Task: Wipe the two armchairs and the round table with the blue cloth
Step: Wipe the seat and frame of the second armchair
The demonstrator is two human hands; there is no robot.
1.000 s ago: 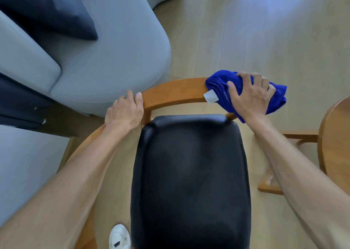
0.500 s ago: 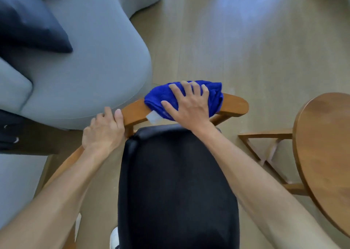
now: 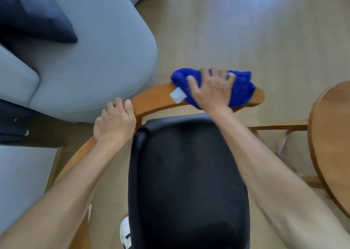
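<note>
Right hand (image 3: pixel 210 89) fingers spread wide, flat on blue cloth (image 3: pixel 240 87), pressing it onto curved wooden rail of armchair (image 3: pixel 153 99), upper centre of frame; hand motion-blurred. White tag (image 3: pixel 177 95) pokes out at cloth's left edge. Left hand (image 3: pixel 113 122) fingers curled over same rail, gripping it, centre left. Black seat cushion (image 3: pixel 187 182) fills lower centre. Round table (image 3: pixel 333 144) at right edge. Grey sofa (image 3: pixel 94 50) with dark pillow (image 3: pixel 36 16) upper left. White shoe (image 3: pixel 126 231) at bottom.
</note>
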